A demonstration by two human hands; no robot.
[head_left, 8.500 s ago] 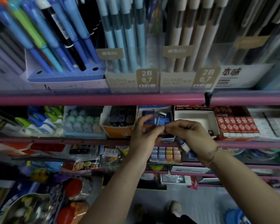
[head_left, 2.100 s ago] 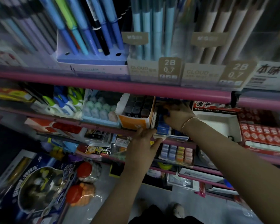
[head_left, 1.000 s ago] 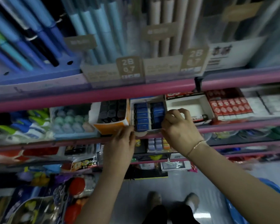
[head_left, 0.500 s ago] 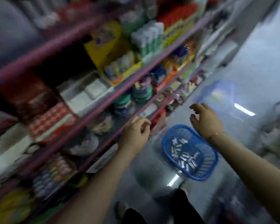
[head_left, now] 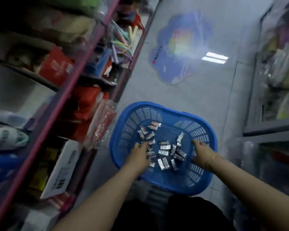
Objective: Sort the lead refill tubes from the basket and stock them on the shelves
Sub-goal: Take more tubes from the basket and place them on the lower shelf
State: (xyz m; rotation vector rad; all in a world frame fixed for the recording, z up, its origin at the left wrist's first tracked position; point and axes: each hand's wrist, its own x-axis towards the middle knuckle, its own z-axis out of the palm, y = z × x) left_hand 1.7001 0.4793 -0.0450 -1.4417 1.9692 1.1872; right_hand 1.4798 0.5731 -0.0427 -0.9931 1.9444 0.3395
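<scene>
A blue plastic basket [head_left: 202,174] stands on the floor in front of me. Several small silver-and-dark lead refill tubes [head_left: 163,151] lie scattered on its bottom. My left hand [head_left: 140,154] reaches down into the basket, its fingers stretched over the tubes on the left side. My right hand [head_left: 201,151] is lowered inside the basket on the right, fingers relaxed, close to the tubes. I cannot see a tube held in either hand. The pink-railed shelves [head_left: 60,100] rise at the left.
Red packets [head_left: 100,124] and a white box [head_left: 63,165] sit on the low shelves beside the basket. A blue cloud-shaped mat [head_left: 178,47] lies on the tiled floor beyond. Grey shelving [head_left: 272,127] lines the right side. My dark trousers [head_left: 170,215] show below.
My view swung from the lead box on the shelf down to the floor. Both hands left the shelf and dropped into the blue basket.
</scene>
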